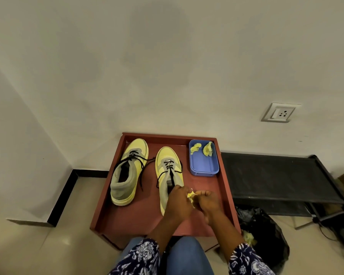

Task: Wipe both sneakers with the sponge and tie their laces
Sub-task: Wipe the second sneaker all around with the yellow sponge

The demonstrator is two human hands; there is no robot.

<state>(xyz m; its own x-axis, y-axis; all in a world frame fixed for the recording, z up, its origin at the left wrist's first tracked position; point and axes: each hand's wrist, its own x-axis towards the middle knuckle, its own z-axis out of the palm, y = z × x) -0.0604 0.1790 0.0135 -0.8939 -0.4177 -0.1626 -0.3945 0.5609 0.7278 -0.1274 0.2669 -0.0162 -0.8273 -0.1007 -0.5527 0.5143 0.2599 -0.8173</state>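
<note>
Two yellow-and-grey sneakers with loose black laces stand side by side on a low reddish-brown table (139, 219). The left sneaker (127, 171) is at the table's left; the right sneaker (168, 171) is in the middle. My left hand (178, 203) rests over the heel of the right sneaker. My right hand (208, 201) is beside it, and both hands pinch a small yellow sponge piece (191, 196) between them.
A blue tray (204, 166) at the table's back right holds two more yellow sponge scraps. A black bag (266, 231) with yellow scraps sits on the floor to the right, next to a black mesh bench (276, 175). The wall with a socket (279, 113) stands behind.
</note>
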